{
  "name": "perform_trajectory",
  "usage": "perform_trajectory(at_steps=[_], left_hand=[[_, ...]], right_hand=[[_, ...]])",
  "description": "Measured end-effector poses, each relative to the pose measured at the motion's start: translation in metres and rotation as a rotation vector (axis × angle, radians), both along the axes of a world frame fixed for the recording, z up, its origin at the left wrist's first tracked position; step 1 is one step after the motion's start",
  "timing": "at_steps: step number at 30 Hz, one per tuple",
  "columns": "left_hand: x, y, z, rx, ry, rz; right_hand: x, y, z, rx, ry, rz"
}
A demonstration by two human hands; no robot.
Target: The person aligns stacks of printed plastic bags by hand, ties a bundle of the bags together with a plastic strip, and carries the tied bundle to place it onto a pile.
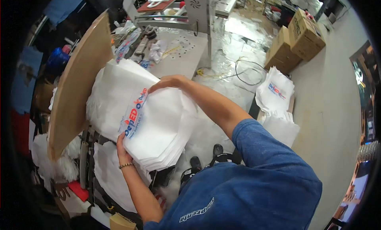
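Apparently to keep the stack (162, 123) together, the left hand (124, 150) and right hand (166, 83) pinched its opposite edges, thumbs near the print (135, 114), fingers largely hidden.

Right arm (212, 105) stretched forward, right hand (168, 82) bent at the wrist; left hand (124, 151) lower, both gripping!

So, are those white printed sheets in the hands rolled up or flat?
Flat: the left hand and right hand hold the white printed sheets in broad, stacked layers.
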State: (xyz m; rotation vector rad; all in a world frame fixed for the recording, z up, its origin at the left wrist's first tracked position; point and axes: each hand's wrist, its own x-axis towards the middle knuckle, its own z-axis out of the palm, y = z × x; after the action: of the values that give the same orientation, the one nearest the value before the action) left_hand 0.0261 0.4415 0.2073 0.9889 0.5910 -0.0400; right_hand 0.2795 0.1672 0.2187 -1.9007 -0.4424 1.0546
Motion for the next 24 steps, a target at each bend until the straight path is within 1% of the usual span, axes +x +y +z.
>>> perform_trajectory(at_steps=[1,2,4,5,6,8,10,11,12,13,14,15,17,18,19,20,21,22,24], left_hand=[[0.0,-0.001,0.001,0.016,0.034,0.014],[-0.001,-0.003,0.002,0.026,0.042,0.006],[-0.002,-0.011,0.007,0.154,0.019,0.072],[-0.004,-0.014,0.01,0.26,0.037,0.082],[-0.005,-0.011,0.006,0.262,0.042,0.059],[-0.006,0.012,-0.009,0.42,0.04,0.065],[-0.005,0.054,-0.042,0.657,-0.038,-0.048],[-0.006,0.06,-0.046,0.564,0.012,-0.055],[0.0,0.063,-0.039,0.481,0.079,-0.061],[0.003,0.039,-0.02,0.449,0.109,-0.011],[-0.003,0.017,-0.006,0.424,0.137,0.055],[-0.003,0.009,-0.01,0.427,0.142,-0.004],[-0.011,0.019,-0.012,0.257,0.072,0.029],[-0.01,0.037,-0.021,0.259,0.066,0.01],[-0.007,0.057,-0.037,0.275,0.021,-0.034],[-0.005,0.072,-0.048,0.29,-0.021,-0.078],[-0.002,0.07,-0.047,0.368,-0.012,-0.043],[-0.002,0.069,-0.046,0.376,-0.011,-0.055],[-0.003,0.063,-0.041,0.424,0.05,0.0]], right_hand=[[0.0,0.0,0.002,0.007,0.066,0.009],[-0.001,-0.001,0.004,0.017,0.074,0.001],[-0.006,-0.003,0.005,0.038,0.078,-0.024],[-0.007,-0.003,0.003,0.074,0.045,-0.024],[-0.001,0.003,-0.01,0.076,0.053,-0.046],[0.02,0.026,-0.046,0.225,0.094,0.185],[0.03,0.036,-0.06,0.28,-0.027,0.289],[0.062,0.07,-0.113,0.46,0.023,0.399],[0.039,0.049,-0.074,0.385,0.012,0.282],[0.035,0.05,-0.073,0.294,0.324,0.187],[0.02,0.032,-0.053,0.293,0.242,0.15],[0.007,0.013,-0.029,0.283,0.152,0.123],[-0.004,0.004,-0.019,0.251,0.162,0.083],[-0.006,0.006,-0.016,0.214,0.161,0.093],[0.006,0.018,-0.03,0.261,0.188,0.112],[0.005,0.02,-0.03,0.271,0.185,0.099],[0.003,0.022,-0.029,0.298,0.2,0.113],[0.001,0.023,-0.03,0.321,0.216,0.128],[-0.008,0.023,-0.028,0.311,0.266,0.106]])
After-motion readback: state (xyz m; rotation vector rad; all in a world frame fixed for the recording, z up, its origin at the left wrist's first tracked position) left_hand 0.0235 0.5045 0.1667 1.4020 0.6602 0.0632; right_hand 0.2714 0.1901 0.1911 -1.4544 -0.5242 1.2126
